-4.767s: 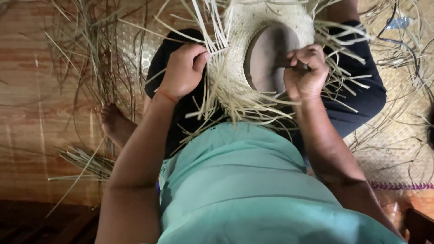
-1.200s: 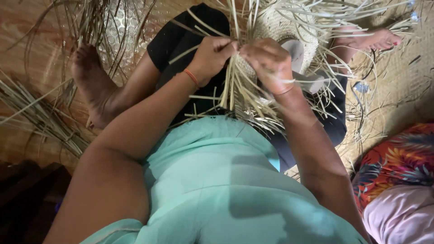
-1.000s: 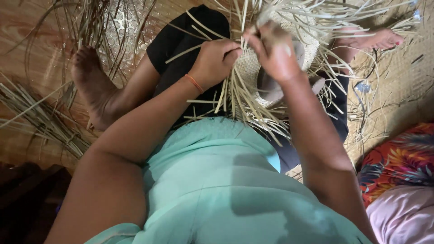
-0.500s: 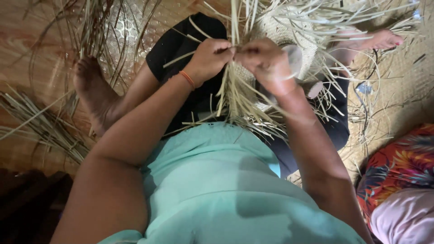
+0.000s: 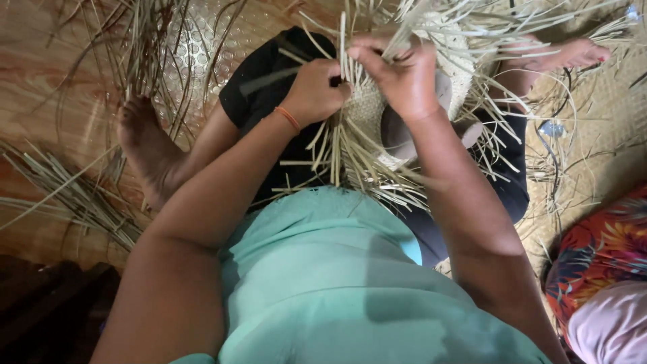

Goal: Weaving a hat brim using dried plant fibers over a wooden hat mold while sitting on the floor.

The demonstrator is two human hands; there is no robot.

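A half-woven straw hat (image 5: 431, 61) rests on my lap over a dark rounded block (image 5: 397, 131), with loose pale strands sticking out all round its rim. My left hand (image 5: 313, 91), with an orange band at the wrist, is closed on a bunch of strands at the hat's left edge. My right hand (image 5: 397, 74) pinches strands just above and to the right, nearly touching the left hand. I sit cross-legged in a mint top and black trousers, one bare foot (image 5: 145, 152) at left, the other (image 5: 573, 54) at upper right.
Bundles of loose straw (image 5: 74, 195) lie on the wooden floor at left. A second woven piece (image 5: 185, 47) sits beyond my left knee. A woven mat (image 5: 593, 141) with scattered strands covers the right. A colourful floral cloth (image 5: 600, 256) and pink fabric lie at lower right.
Over the last second my right hand dropped from the hat's top to meet the left hand at the strands, and both have since stayed together there working the rim.
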